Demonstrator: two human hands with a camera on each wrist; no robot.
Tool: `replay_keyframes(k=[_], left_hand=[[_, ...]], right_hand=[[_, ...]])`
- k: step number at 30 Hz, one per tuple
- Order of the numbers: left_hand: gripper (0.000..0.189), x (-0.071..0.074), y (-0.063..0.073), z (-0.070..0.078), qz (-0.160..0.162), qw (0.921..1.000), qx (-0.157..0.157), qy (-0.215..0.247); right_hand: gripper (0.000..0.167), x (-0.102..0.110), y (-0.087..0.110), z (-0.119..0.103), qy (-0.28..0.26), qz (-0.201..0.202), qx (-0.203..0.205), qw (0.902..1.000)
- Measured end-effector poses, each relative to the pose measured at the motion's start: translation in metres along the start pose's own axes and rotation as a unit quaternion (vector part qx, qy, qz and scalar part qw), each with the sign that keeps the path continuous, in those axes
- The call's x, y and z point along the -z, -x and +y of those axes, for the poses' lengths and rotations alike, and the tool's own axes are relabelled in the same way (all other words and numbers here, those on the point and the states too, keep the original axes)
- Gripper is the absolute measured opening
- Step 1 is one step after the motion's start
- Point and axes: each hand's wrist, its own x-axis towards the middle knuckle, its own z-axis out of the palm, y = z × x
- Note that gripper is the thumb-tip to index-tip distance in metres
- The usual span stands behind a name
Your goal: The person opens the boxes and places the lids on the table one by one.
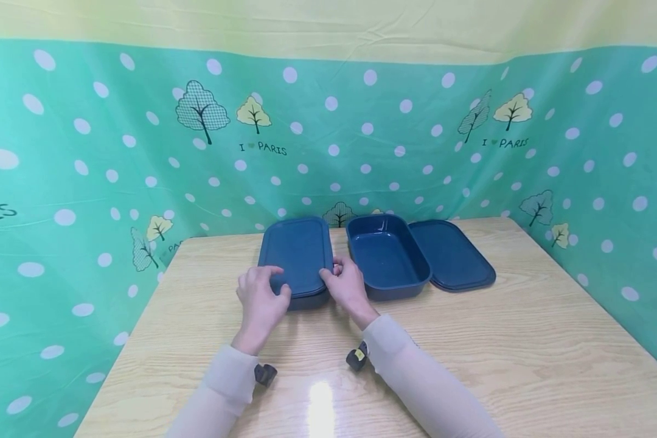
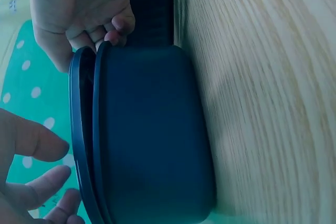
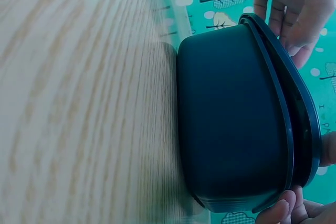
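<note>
A dark blue lid [image 1: 298, 252] lies tilted over a dark blue rectangular box [image 1: 309, 301], with a gap along part of the rim. That gap shows between lid [image 2: 84, 129] and box [image 2: 152, 129] in the left wrist view. My right hand [image 1: 346, 286] pinches the lid's right edge, thumb on top and fingers curled below at the box's rim. Across the lid, my left hand [image 1: 263, 298] rests its fingertips near the left edge, with fingers loosely bent. In the right wrist view the lid [image 3: 299, 103] stands off the box [image 3: 231, 119] at the right hand's end.
To the right stands a second dark blue box [image 1: 385, 255], uncovered, its inside bare. Another dark blue lid [image 1: 454, 255] lies flat beside it. All rest on a wood-grain table [image 1: 504, 353], with a green dotted curtain [image 1: 361, 134] behind and at both sides.
</note>
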Motion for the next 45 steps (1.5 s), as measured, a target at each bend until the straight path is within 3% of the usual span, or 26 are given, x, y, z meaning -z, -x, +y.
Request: replay_keyframes(k=[4,21,31,45], left_hand=[[0.027,-0.001,0.002,0.003,-0.007,0.9995,-0.028,-0.008],[0.035,-0.002,0.007,0.011,-0.023,0.9928,-0.098,-0.064],[0.029,-0.004,0.010,0.011,-0.025,0.9816,-0.150,-0.115],[0.027,-0.006,0.010,0.009,-0.032,0.9718,-0.177,-0.152]], right_hand=[[0.038,0.000,0.000,0.001,-0.002,0.000,0.000,1.0000],[0.040,0.000,0.000,0.001,-0.019,0.003,0.010,0.9998],[0.039,0.000,0.000,0.001,-0.018,0.001,0.010,0.9998],[0.038,0.001,0.001,0.000,-0.017,0.004,0.014,0.9998]])
